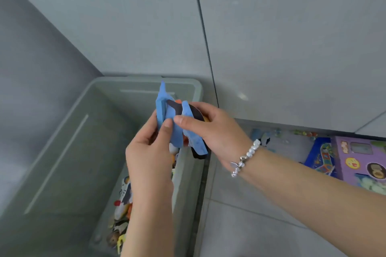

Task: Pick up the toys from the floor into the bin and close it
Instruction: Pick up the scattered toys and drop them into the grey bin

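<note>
While both hands are working above the open grey plastic bin [189, 175], small animal-figure toys [122, 204] are already lying at its bottom along the near right wall. The left hand [149, 158] is pinching the lower edge of a bundle of blue foam puzzle pieces [167, 119] between thumb and fingers, and the right hand [211, 129], wearing a pearl bracelet [243, 159], is grasping the same bundle from the right side; each grip is thus closing on the foam. The bundle is hanging just over the bin's right rim, not over its middle. A likely failure: the pieces are fanning apart, so loosening either grip could be letting one slide out and drop onto the tiled floor [250, 225] outside the wall. Farther right, a purple game box [361, 160], a blue game board [321, 158] and scattered small pieces [265, 139] are still lying on the floor against the grey cabinet fronts [292, 48], so closing now would be premature. No lid is showing.
</note>
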Demonstrator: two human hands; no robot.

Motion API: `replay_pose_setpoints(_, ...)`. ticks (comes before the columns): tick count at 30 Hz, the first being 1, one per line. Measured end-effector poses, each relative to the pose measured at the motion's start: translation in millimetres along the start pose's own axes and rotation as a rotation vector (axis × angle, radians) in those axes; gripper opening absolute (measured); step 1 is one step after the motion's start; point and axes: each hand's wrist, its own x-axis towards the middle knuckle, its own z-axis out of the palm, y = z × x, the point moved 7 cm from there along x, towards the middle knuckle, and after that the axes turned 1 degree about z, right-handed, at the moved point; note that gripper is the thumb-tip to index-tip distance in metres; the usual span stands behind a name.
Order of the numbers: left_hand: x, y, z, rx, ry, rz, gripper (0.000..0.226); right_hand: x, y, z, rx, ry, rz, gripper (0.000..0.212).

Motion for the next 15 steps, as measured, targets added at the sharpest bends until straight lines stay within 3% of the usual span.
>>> replay_pose_setpoints(6, 16.7, -21.3, -21.3, 0.026, 0.08, -0.096, 0.029, 27.6, 9.5, 45.8, -0.199, -0.126, 0.098, 0.043)
replay_pose_setpoints(9, 18.0, -36.6, -22.7, 0.015, 0.133, -0.186, 0.042, 25.8, 10.1, 47.3, -0.342, -0.158, 0.081, 0.04)
replay_pose_setpoints(15, 15.5, -46.0, -13.1, -0.022, 0.111, -0.209, 0.033, 17.8, 9.2, 39.3, -0.375, -0.142, -0.041, 0.035)
